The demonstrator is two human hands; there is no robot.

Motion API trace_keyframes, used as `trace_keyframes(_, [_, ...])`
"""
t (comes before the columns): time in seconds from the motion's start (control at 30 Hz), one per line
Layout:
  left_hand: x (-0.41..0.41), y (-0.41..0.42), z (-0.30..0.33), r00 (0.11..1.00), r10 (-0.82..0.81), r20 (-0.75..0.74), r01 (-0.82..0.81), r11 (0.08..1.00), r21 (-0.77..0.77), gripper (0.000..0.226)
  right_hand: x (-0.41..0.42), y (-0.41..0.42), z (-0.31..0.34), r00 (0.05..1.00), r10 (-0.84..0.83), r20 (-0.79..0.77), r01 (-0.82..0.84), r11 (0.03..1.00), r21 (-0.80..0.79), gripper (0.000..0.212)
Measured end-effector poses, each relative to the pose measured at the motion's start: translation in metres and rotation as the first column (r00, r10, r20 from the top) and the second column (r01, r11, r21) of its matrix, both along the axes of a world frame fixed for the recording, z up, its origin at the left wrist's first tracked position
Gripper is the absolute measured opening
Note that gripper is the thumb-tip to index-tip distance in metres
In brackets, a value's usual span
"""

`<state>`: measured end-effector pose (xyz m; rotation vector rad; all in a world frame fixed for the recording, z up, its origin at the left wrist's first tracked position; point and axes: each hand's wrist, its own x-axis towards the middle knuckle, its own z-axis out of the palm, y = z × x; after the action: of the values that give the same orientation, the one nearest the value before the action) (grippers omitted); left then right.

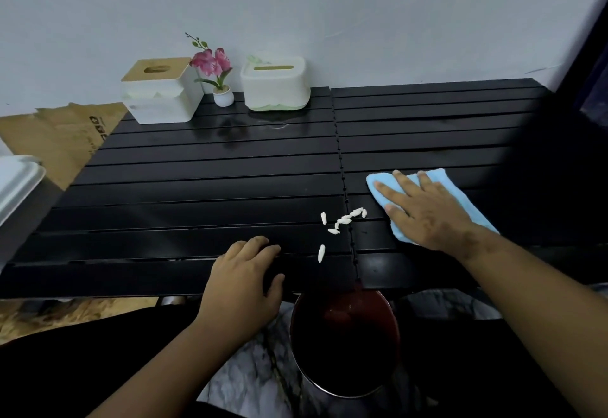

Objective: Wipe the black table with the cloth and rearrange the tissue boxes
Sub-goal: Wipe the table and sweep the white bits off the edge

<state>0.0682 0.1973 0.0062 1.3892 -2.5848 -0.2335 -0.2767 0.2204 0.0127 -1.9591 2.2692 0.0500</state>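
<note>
Two bare forearms show, no sleeves reaching the wrists and no watch, ring or bracelet on either. The left hand (241, 281) enters from about 7 o'clock, the right hand (427, 212) from about 4 o'clock. Both have short, plain nails without polish. Dark clothing fills the lower frame at 7 o'clock and 5 o'clock; its cut cannot be told.

Single view, head-worn wide-angle cam. Looks forward and down across the black slatted desk (204, 187) toward the wall (329, 6) behind it. Sits close above the near edge: both forearms enter from the bottom corners, lap and floor visible below the edge. Strong barrel distortion at the sides. No second view to overlap.
</note>
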Motion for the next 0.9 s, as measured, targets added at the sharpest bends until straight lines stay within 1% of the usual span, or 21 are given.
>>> trace_keyframes(0.1, [0.000,0.000,0.000,1.000,-0.004,0.002,0.004,1.000,-0.010,0.053,0.013,-0.001,0.000,0.995,0.094,0.030,-0.095,0.995,0.035,0.055])
trace_keyframes(0.2, [0.000,0.000,0.000,1.000,-0.002,0.003,0.002,1.000,-0.009,0.053,0.032,0.009,0.001,0.981,0.193,0.030,-0.195,0.980,0.045,0.055])
trace_keyframes(0.33, [0.000,-0.001,0.001,1.000,-0.001,-0.001,0.001,1.000,-0.015,0.053,0.061,0.038,0.007,0.958,0.282,0.059,-0.285,0.958,0.038,0.059])
trace_keyframes(0.43, [0.001,-0.001,0.000,1.000,-0.005,0.004,0.005,1.000,-0.015,0.052,0.071,0.059,0.008,0.945,0.313,0.095,-0.316,0.949,0.021,0.054])
trace_keyframes(0.53, [0.000,-0.002,-0.001,1.000,-0.016,0.004,0.016,1.000,-0.014,0.053,0.063,0.062,0.010,0.949,0.296,0.112,-0.299,0.954,0.016,0.054])
trace_keyframes(0.67, [0.000,-0.001,-0.002,1.000,-0.017,-0.001,0.017,1.000,-0.021,0.052,0.041,0.061,0.011,0.962,0.266,0.063,-0.268,0.963,0.014,0.057])
trace_keyframes(0.83, [0.001,-0.002,-0.003,1.000,-0.019,-0.007,0.019,1.000,-0.023,0.053,0.004,0.049,0.009,0.991,0.123,0.049,-0.124,0.992,0.012,0.057])
trace_keyframes(0.9, [0.001,-0.001,-0.004,1.000,-0.014,-0.012,0.013,0.999,-0.029,0.052,0.001,0.035,0.005,0.995,0.095,0.039,-0.095,0.995,-0.001,0.057])
